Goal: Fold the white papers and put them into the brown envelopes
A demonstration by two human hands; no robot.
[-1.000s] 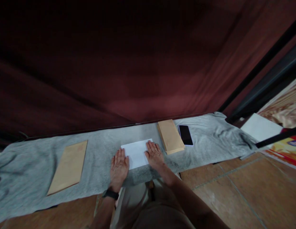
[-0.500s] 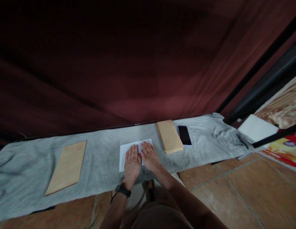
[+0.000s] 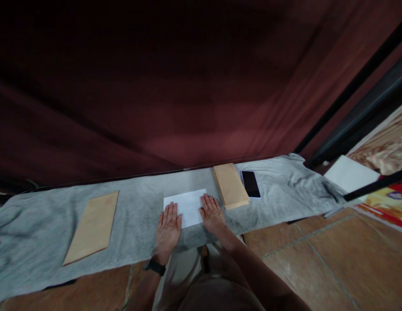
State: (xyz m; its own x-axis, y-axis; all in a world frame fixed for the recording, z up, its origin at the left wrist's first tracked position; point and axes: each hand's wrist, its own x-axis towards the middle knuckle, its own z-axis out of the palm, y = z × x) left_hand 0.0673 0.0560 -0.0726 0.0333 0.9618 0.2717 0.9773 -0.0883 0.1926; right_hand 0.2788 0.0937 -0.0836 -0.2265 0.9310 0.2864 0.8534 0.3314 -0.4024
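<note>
With both palms laid flat and fingers spread, the left hand [image 3: 168, 226] and right hand [image 3: 213, 214] press the near corners of a folded white sheet [image 3: 185, 206] that lies mid-way along a grey cloth [image 3: 136, 216] — neither hand grips anything. To crease well, pressure should probably run outward from the centre, edges kept aligned; in this dim view the fold line itself cannot be made out. A stack of brown envelopes [image 3: 230, 185] sits just right of the sheet, a phone [image 3: 251, 184] beyond it — a single envelope [image 3: 92, 226] lies well to the left.
</note>
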